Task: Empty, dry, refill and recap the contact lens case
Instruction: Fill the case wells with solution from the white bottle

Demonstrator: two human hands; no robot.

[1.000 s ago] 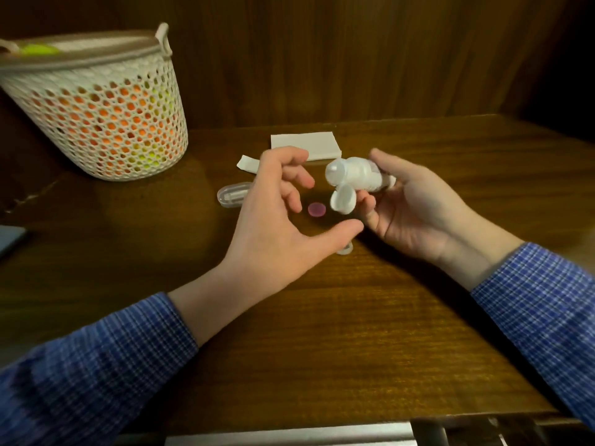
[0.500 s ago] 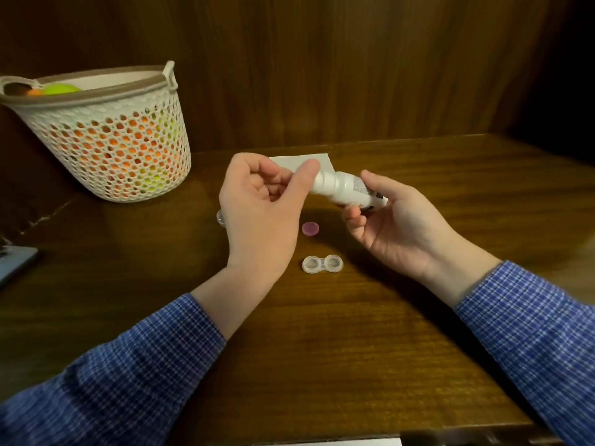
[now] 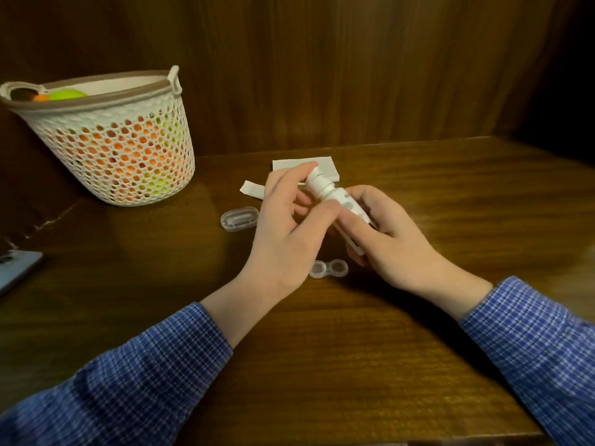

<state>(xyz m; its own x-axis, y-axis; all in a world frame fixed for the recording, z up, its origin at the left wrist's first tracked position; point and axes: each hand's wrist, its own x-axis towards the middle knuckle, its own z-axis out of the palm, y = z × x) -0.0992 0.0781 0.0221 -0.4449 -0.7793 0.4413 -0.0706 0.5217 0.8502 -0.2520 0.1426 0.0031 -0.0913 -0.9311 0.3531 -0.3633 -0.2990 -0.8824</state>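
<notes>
My right hand (image 3: 391, 244) grips a small white solution bottle (image 3: 335, 196), tilted with its cap end up and to the left. My left hand (image 3: 288, 226) touches the bottle: its forefinger lies over the cap and its thumb presses the bottle's side. The open clear contact lens case (image 3: 329, 268) lies on the wooden table (image 3: 322, 365) just below both hands, its two wells uncapped. The pink cap seen earlier is hidden behind my hands.
A white mesh basket (image 3: 119, 156) holding orange and green items stands at the back left. A clear oval box (image 3: 240, 218) lies left of my left hand. White tissue pieces (image 3: 326, 165) lie behind the hands. A grey flat object (image 3: 16, 268) is at the left edge.
The bottle's flip cap hung open a second ago; my left hand came onto the cap end and it now looks closed. Both hands dropped closer to the lens case.
</notes>
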